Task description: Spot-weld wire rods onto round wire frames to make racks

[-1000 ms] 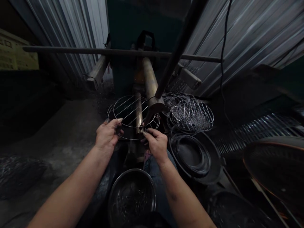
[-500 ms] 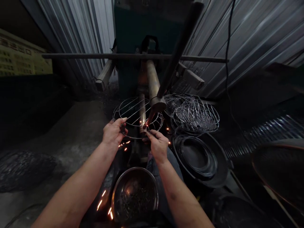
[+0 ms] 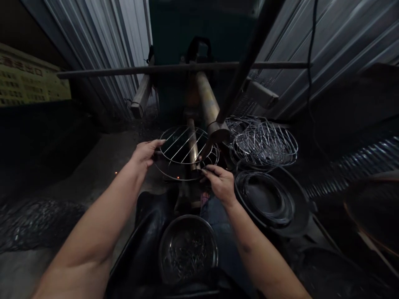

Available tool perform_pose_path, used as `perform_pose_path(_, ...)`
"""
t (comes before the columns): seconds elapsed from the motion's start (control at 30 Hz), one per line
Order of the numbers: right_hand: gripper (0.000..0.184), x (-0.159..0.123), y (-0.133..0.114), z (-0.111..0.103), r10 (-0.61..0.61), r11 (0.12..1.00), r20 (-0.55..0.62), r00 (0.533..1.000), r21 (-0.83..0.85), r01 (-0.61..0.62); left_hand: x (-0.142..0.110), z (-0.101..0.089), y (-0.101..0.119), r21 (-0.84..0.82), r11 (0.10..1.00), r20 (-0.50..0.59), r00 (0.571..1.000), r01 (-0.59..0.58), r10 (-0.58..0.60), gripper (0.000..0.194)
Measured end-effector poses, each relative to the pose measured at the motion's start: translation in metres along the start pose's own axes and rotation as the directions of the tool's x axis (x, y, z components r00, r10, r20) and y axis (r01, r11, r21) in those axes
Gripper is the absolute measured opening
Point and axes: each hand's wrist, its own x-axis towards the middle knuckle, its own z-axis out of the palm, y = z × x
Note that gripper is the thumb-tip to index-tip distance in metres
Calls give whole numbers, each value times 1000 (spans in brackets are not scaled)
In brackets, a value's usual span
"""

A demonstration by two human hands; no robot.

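A round wire rack (image 3: pixel 178 162) with parallel bars and a second, lower ring surrounds the lower metal rod (image 3: pixel 193 145) of a spot welder. My left hand (image 3: pixel 145 154) grips the rack's left rim between thumb and fingers. My right hand (image 3: pixel 220 182) is closed in a pinch at the front right of the rack, just below the welder's tip; what its fingertips hold is too small to make out. Above them, the thick upper welder arm (image 3: pixel 208 106) carries a slanted electrode pointing down at the rod's end.
A steel bowl (image 3: pixel 189 249) with short wire pieces sits at my lap. To the right are a heap of wire racks (image 3: pixel 264 141) and a pan holding coiled wire rings (image 3: pixel 268 199). A horizontal bar (image 3: pixel 124 71) crosses behind; a yellow crate (image 3: pixel 34 81) stands at left.
The bright sparks at the welder's tip are gone, with only small glowing specks left. My left hand has shifted up along the rack's rim. The whole view has shifted slightly.
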Motion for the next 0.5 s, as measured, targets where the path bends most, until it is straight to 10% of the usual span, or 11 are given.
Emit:
perform_pose_path(0.3, 30, -39, 9, -16, -152, 977, -242, 958, -183, 109, -88, -35, -40, -207, 975, -111, 988, 80, -105, 24)
perform_pose_path(0.4, 22, -85, 18, -17, -31, 894, 145, 989, -438, 92, -91, -32, -44, -245, 968, -106, 991, 59, -87, 25)
perform_pose_path(0.5, 20, -126, 31, -5, 369, 623, 495, 787, -760, 186, -91, -29, -45, -274, 961, -123, 989, 44, -80, 25)
